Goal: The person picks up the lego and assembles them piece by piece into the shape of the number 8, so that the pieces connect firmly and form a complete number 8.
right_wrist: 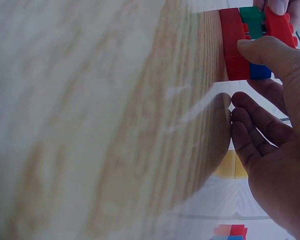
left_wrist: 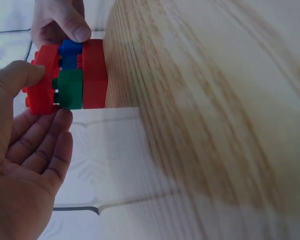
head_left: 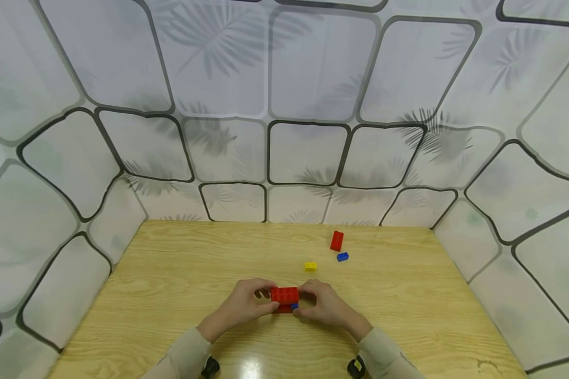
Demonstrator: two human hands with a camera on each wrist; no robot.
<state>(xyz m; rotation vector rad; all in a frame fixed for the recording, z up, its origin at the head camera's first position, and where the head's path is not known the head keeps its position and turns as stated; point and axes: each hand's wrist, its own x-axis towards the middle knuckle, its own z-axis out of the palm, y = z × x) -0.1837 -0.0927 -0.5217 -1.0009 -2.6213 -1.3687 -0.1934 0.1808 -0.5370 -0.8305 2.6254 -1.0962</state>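
A small stack of toy building bricks stands on the table between the hands. At its bottom lies a red brick (left_wrist: 94,75), with a green brick (left_wrist: 71,90) and a blue brick (right_wrist: 260,71) side by side on it. The upper red brick (head_left: 284,296) sits slightly tilted over these two, a narrow gap showing beneath it. My left hand (head_left: 244,302) pinches this upper brick between thumb and fingers at its left end. On the stack's right side, my right hand (head_left: 326,304) grips the blue brick, its thumb in front and index finger behind.
Beyond the hands lie a yellow brick (head_left: 310,267), a loose blue brick (head_left: 343,257) and another red brick (head_left: 336,240), toward the back right of the wooden table (head_left: 194,252). A patterned wall covering (head_left: 308,152) encloses the back and both sides.
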